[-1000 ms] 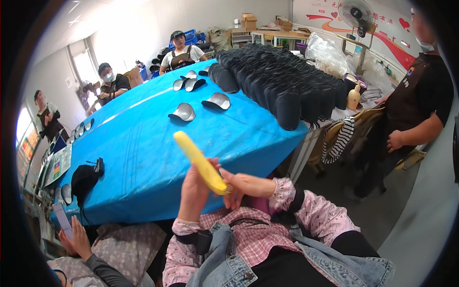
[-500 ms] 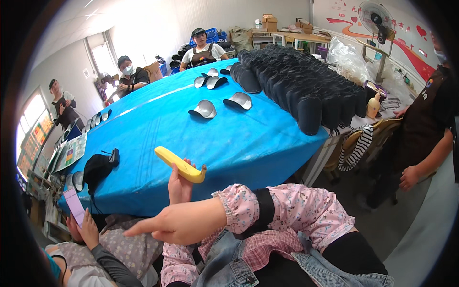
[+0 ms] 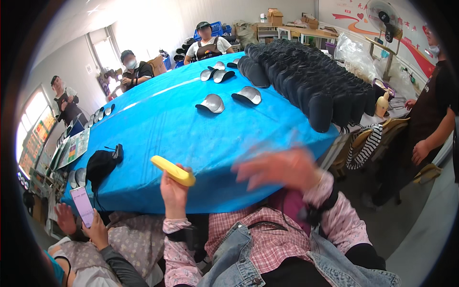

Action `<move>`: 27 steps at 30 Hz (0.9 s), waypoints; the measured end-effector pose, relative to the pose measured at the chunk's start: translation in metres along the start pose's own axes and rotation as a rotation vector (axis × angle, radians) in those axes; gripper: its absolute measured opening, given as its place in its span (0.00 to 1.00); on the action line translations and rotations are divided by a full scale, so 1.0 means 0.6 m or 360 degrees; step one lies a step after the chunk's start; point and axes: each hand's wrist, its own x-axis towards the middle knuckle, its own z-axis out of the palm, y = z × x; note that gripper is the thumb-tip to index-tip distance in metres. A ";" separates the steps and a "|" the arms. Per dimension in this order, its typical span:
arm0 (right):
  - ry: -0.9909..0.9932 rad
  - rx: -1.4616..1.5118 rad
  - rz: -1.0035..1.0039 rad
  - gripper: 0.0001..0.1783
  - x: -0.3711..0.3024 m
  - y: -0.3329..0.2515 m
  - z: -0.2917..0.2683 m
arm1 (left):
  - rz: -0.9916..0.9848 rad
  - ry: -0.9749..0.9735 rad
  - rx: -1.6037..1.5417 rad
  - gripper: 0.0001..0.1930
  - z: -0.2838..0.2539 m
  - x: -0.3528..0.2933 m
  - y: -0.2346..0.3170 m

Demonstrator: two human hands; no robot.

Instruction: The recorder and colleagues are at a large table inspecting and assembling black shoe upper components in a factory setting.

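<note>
My left hand point(image 3: 175, 195) is closed around a yellow banana point(image 3: 173, 171), holding it up just over the near edge of the blue-covered table point(image 3: 158, 138). The banana lies tilted, its far end pointing up and left. To its right, my right hand point(image 3: 282, 168) is raised over the table edge, apart from the banana. It is smeared by motion, but its fingers look stretched out and spread, with nothing visible in them. Both my forearms are in pink flowered sleeves.
Grey cap-shaped pieces point(image 3: 210, 104) lie on the table, with rows of dark padded pieces point(image 3: 320, 110) at the right. A black drawstring pouch point(image 3: 101, 165) is at left. Beside me a seated person holds a phone point(image 3: 82, 206). Someone stands at right near chairs; others are across the table.
My right hand has swung from in front of my left forearm to the right, over the table edge. The banana stays in my left hand. The neighbour's left hand has left the phone.
</note>
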 end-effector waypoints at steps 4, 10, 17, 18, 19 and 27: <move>0.0542 0.0903 -0.1566 0.26 -0.058 -0.120 -0.084 | 0.0282 -0.0003 0.0360 0.15 0.026 0.002 0.088; 0.0621 0.0964 -0.0947 0.26 -0.020 -0.015 -0.049 | 0.0382 0.0123 0.0440 0.17 0.005 -0.016 0.143; 0.0907 0.1345 -0.0122 0.22 -0.022 0.245 0.003 | 0.0819 0.0293 0.0509 0.18 -0.100 -0.045 0.290; 0.0900 0.1378 -0.0050 0.22 -0.027 0.275 0.011 | 0.0890 0.0384 0.0512 0.18 -0.109 -0.044 0.310; 0.0860 0.1359 0.0059 0.22 -0.028 0.299 0.021 | 0.0906 0.0343 0.0487 0.17 -0.128 -0.059 0.350; 0.0717 0.1081 0.0531 0.20 -0.017 0.378 0.002 | 0.1478 0.0651 0.0807 0.18 -0.147 -0.156 0.459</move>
